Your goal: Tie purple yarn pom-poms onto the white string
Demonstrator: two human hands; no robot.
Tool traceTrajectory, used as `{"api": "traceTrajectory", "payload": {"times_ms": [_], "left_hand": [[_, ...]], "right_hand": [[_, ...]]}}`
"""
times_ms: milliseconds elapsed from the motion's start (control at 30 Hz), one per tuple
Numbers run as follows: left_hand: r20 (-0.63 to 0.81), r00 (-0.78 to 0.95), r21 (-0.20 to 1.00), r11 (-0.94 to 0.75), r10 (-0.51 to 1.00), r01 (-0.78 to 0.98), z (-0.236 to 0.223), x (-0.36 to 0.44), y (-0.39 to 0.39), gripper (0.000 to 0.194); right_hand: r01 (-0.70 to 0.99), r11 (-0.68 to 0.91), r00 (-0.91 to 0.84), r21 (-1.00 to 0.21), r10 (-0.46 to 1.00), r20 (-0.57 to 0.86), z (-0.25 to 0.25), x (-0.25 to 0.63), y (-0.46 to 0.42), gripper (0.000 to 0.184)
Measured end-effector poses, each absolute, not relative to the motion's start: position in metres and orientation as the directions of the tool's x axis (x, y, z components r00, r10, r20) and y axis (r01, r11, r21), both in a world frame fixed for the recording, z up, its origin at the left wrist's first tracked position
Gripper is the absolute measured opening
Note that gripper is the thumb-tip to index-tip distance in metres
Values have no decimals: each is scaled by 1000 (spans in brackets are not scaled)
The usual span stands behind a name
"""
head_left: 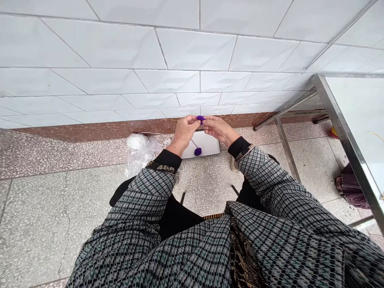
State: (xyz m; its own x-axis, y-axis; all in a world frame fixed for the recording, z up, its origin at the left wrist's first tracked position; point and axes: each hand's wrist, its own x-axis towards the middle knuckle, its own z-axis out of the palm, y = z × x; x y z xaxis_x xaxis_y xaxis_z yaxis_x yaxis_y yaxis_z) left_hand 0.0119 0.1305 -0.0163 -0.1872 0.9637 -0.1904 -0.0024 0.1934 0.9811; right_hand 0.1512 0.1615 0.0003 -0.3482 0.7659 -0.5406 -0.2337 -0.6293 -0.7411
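Observation:
My left hand (187, 131) and my right hand (219, 129) meet in front of me, both closed in a pinch. Between their fingertips is a small purple yarn piece (200, 118), too small to tell its exact shape. A dark strand runs down from the hands to a little ball of purple yarn (197, 151). That ball appears over a flat white board or box (211, 145) with a dark edge, on the floor below the hands. Whether a hook or needle is in the fingers, I cannot make out.
Left of the board lie white yarn balls (137, 141) and clear plastic wrapping (139, 160) against the tiled wall (168, 48). At right stands a metal-framed table (345, 128); dark purple cloth (354, 187) is beneath it. My knees flank the speckled floor (207, 182).

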Motion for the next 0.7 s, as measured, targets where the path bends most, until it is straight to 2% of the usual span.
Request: {"api": "traceTrajectory", "payload": {"times_ms": [100,233,433,500,600,700], "left_hand": [[-216,-153,970,230,964,79,-10,7,129,12],[-232,-34,966,235,972,111,-11,0,129,20],[-237,61,957,222,970,185,-14,-7,131,19],[-241,78,959,225,967,174,-13,-8,130,19],[-221,96,969,207,970,138,-9,-10,129,21],[-225,163,957,187,961,219,-7,-17,129,20]], "right_hand": [[-83,-580,-362,-811,775,-518,7,157,166,18],[60,-432,-308,-900,849,-428,8,161,170,14],[222,-274,-380,-936,860,-341,5,161,170,20],[244,-240,-392,-940,862,-322,5,161,170,21],[191,-269,-396,-944,859,-325,10,165,173,20],[172,-320,-463,-932,808,-364,20,172,174,19]]}}
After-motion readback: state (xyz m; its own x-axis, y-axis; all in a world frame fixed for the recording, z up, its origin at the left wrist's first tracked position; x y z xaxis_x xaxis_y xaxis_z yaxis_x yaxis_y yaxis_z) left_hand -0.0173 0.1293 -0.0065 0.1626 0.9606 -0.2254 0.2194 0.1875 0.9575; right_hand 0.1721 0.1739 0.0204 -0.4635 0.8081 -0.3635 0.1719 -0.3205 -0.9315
